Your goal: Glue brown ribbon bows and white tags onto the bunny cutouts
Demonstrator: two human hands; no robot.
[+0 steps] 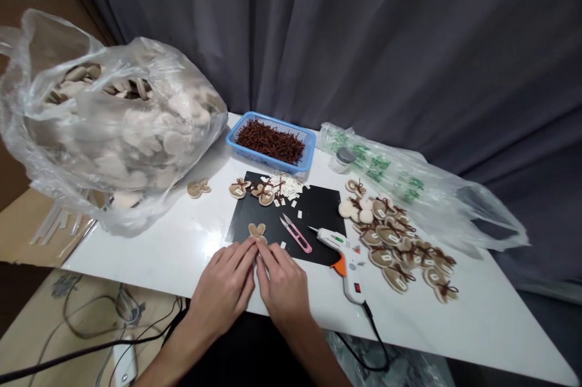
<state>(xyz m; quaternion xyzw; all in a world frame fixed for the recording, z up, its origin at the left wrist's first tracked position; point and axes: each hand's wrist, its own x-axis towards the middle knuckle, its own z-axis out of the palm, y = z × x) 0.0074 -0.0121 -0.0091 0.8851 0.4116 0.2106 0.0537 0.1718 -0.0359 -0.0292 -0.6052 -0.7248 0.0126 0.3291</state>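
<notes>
Hands meet at the table's near edge: left hand and right hand, fingers long, tips pressed together just below a tan ear-shaped felt piece on the black mat. Whether they pinch anything, can't tell. Light, even fingertip pressure looks wise here, with the piece flat and clear of the glue gun.

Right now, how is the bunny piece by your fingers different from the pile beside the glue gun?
The bunny piece is bare; the pile wears brown bows. The bunny piece lies alone on the black mat; the pile heaps on the white table. Both are tan.
</notes>
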